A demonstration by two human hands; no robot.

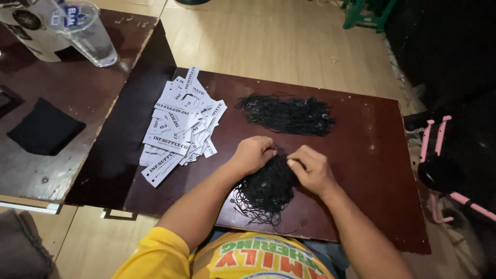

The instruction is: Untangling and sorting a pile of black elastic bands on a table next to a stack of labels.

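1. I'm watching both hands working over the near bundle of black strings, which is lying on the desk right at the front edge, close to the body so it's easy to pick at.
2. Left hand is curling over the bundle's top, fingers pinched together on a few strands, looks like it's steadying the pile.
3. Right hand is pinching at the same spot, fingertips closed on strands, seemingly teasing one loose.
4. A second string pile is sitting further back, well apart, so the two aren't tangling.
5. White tags are fanning out to the left, within reach.
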